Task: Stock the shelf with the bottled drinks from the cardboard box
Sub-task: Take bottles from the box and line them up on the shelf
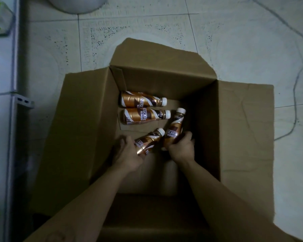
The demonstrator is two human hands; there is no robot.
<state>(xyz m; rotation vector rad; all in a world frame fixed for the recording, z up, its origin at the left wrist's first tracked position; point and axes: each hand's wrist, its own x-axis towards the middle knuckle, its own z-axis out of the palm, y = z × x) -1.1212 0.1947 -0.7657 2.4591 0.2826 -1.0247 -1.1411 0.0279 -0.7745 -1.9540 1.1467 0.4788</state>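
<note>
Four bottles [140,102] in one cardboard box [164,81]: two loose, two held.

Both hands are down in the box [87,119]. The left hand [128,154] holds the left bottle [147,142]; just right of it the right hand [181,148] grips the right bottle [173,131]. Beyond the left hand, the middle bottle [145,116] and the far bottle [140,101] lie side by side.
</note>
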